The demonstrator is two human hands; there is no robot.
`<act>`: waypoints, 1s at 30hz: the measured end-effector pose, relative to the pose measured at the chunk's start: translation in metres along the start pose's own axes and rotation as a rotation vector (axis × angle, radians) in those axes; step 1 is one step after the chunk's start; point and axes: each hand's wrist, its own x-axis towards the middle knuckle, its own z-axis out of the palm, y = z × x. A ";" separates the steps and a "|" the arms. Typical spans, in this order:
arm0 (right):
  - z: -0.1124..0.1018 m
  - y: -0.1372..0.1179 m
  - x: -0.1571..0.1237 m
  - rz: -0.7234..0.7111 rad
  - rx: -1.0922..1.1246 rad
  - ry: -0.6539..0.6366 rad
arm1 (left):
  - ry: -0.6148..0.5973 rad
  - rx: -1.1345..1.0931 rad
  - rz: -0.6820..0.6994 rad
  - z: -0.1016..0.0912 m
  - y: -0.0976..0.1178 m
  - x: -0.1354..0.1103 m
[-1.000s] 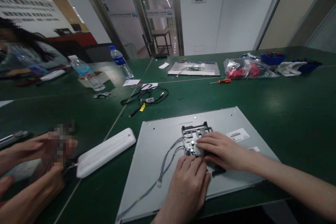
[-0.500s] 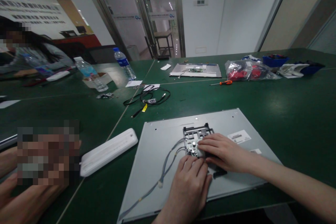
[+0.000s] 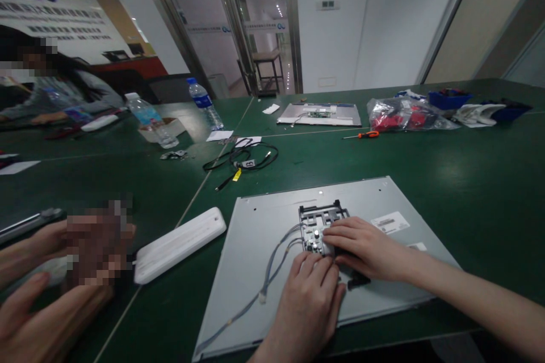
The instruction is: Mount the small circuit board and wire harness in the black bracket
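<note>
A grey metal panel (image 3: 264, 221) lies flat on the green table in front of me. Near its middle sits a black frame with a small circuit board (image 3: 315, 226). My right hand (image 3: 361, 247) rests on the board's right side, fingers curled and pressing down on it. My left hand (image 3: 309, 303) lies just below the board, its fingertips bent against the board's lower edge. A grey cable (image 3: 266, 275) runs from the board toward the panel's near left corner.
A white oblong cover (image 3: 181, 245) lies left of the panel. A co-worker's hands (image 3: 51, 289) work at the near left. Black cables (image 3: 240, 160), two water bottles (image 3: 152, 120), an orange screwdriver (image 3: 364, 135), another panel (image 3: 319, 114) and a plastic bag (image 3: 404, 113) lie farther back.
My two hands stay on the circuit board, barely shifting. The co-worker's hands at the left keep moving.
</note>
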 end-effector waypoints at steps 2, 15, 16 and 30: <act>0.000 0.000 0.000 0.001 0.001 0.001 | -0.006 -0.008 -0.002 0.000 0.000 0.000; 0.001 0.000 0.000 -0.001 -0.019 -0.009 | -0.023 -0.025 -0.015 -0.002 0.001 0.000; 0.001 0.000 0.000 -0.001 -0.020 -0.009 | -0.023 -0.024 -0.015 -0.001 0.001 0.000; 0.000 0.002 0.000 -0.005 -0.016 -0.010 | -0.021 -0.025 -0.010 0.000 0.001 0.001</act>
